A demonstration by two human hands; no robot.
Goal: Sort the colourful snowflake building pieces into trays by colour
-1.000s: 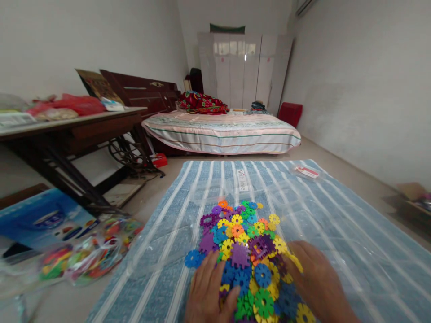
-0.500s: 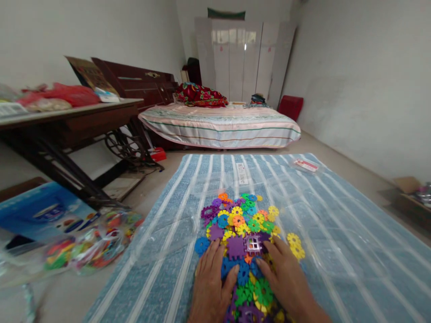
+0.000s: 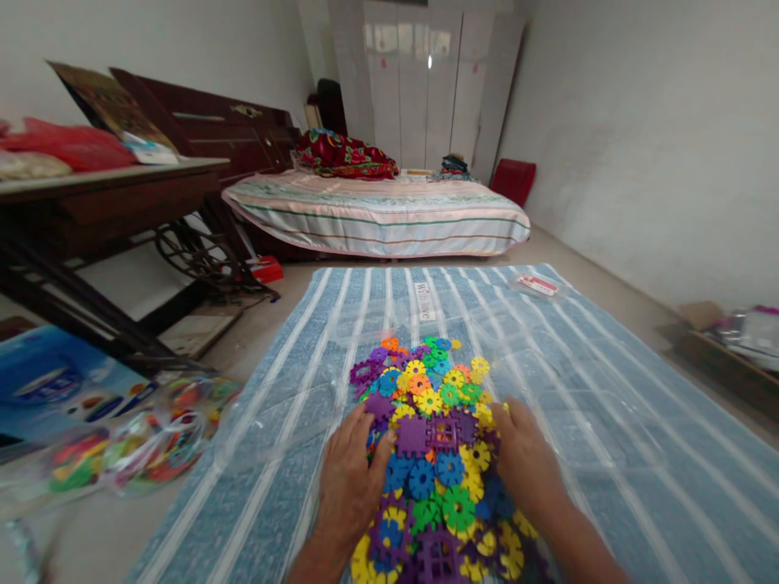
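Note:
A heap of colourful plastic gear-shaped pieces (image 3: 435,438) lies on a clear plastic sheet (image 3: 286,414) spread over a blue striped mat (image 3: 608,365). My left hand (image 3: 348,478) rests flat against the heap's left side, fingers spread on the pieces. On the heap's right side lies my right hand (image 3: 527,462), palm down and touching the pieces. Neither hand grips a single piece. A purple square piece (image 3: 414,435) and a purple window-like piece (image 3: 445,431) sit between the two hands.
A clear bag of similar colourful pieces (image 3: 122,446) and a blue box (image 3: 54,389) lie on the floor at left. Behind them stands a dark table (image 3: 109,203). A bed (image 3: 377,215) is beyond the mat, a cardboard box (image 3: 706,324) at right.
Both hands have slid outward to the sides of the heap and forward. The pieces are pushed closer together. The view has tilted down and shifted slightly.

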